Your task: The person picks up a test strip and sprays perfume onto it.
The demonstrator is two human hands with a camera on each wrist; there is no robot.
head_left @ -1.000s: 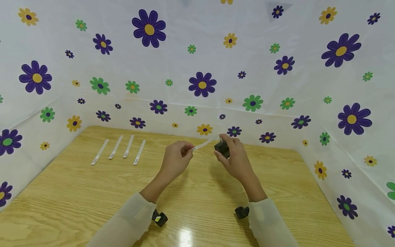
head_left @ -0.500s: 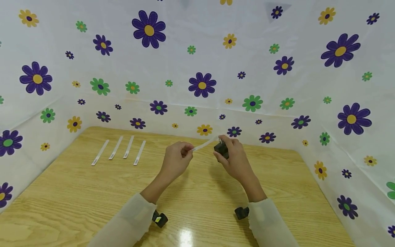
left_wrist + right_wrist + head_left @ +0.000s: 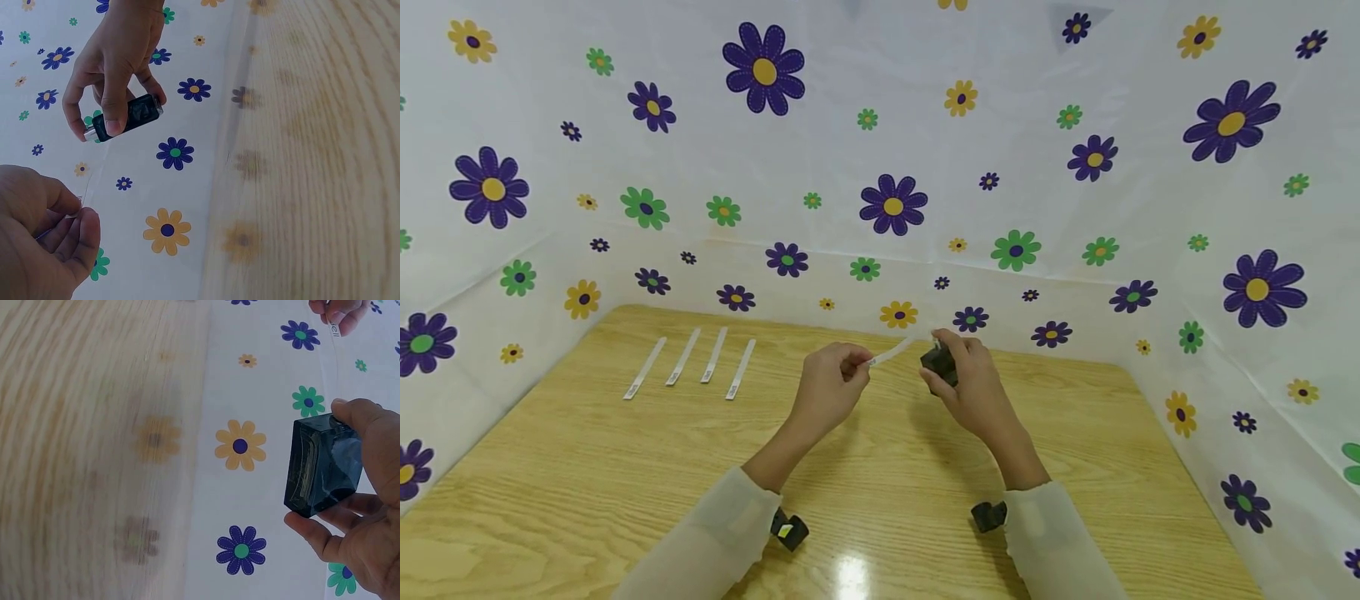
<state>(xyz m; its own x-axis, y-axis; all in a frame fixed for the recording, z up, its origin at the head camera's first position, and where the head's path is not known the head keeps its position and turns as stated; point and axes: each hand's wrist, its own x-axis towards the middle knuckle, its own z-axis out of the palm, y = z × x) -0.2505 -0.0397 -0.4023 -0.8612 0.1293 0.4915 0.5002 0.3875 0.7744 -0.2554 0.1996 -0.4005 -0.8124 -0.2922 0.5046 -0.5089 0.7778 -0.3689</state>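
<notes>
My left hand (image 3: 831,383) pinches the printed end of a thin white paper test strip (image 3: 891,352) between thumb and fingers. The strip's free end slants up toward the bottle. My right hand (image 3: 973,383) grips a dark glass perfume bottle (image 3: 325,465) above the table, tilted, with its silver spray nozzle (image 3: 91,133) beneath a fingertip in the left wrist view. Thumb and other fingers hold the bottle's sides and base. A short gap separates strip and bottle in the head view. The strip is edge-on and barely visible in the left wrist view.
Several similar white strips lie in a row at the table's back left, one of them a strip (image 3: 741,369) nearest my left hand. The wooden table (image 3: 880,467) ends at a flower-printed white cloth (image 3: 820,150) behind and at both sides.
Both hands, the strip and the bottle stay almost where they were. The right index fingertip is slightly lower on the nozzle, and less of the strip's far end shows.
</notes>
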